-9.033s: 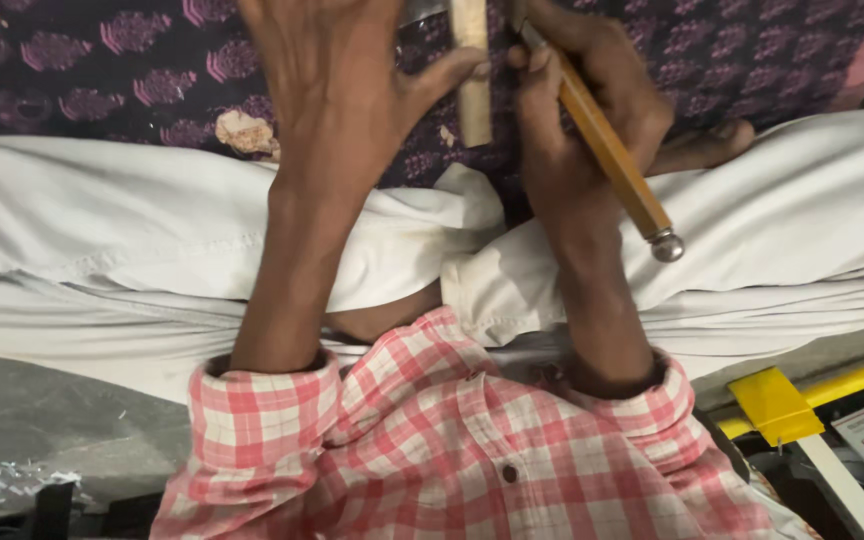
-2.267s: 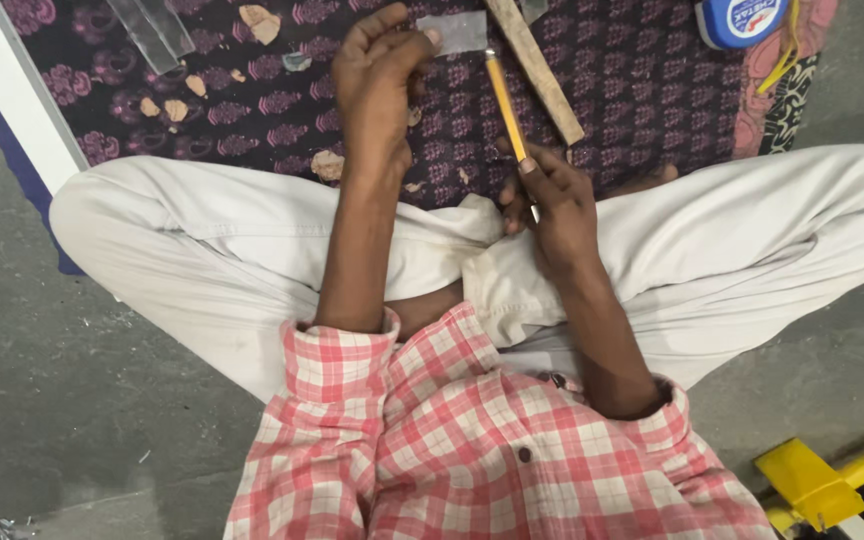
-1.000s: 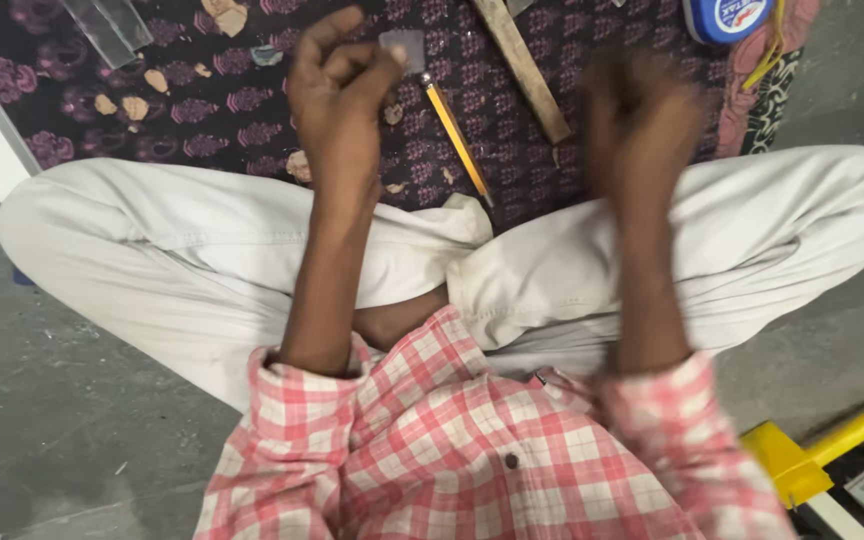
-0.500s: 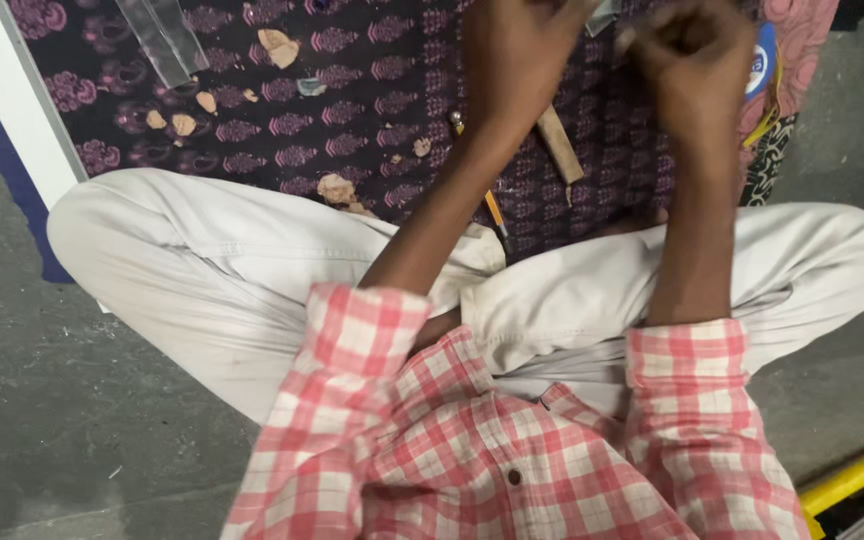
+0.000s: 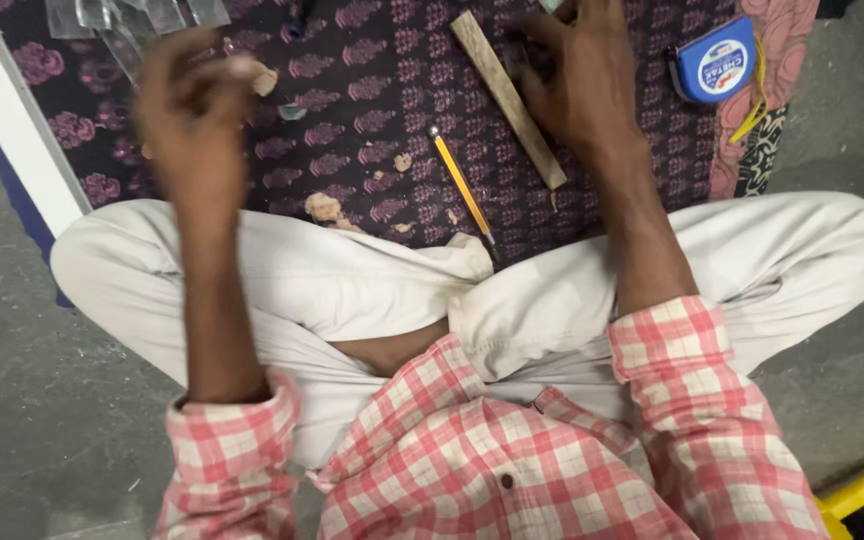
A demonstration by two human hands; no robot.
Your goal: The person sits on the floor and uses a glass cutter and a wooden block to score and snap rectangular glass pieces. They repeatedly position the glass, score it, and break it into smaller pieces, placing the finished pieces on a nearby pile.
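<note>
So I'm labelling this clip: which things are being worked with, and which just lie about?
In hand or at the hands:
left hand by clear glass strips
right hand touching wooden stick

Lying about:
yellow pencil
blue tape measure
pale crumbs

A blue tape measure (image 5: 714,62) with a yellow strap lies at the far right edge of the dark purple floral cloth (image 5: 372,110) spread on the grey concrete floor (image 5: 42,400). Clear plastic pieces (image 5: 117,15) sit at the cloth's far left corner. A white board (image 5: 12,120) borders the cloth's left side.
</note>
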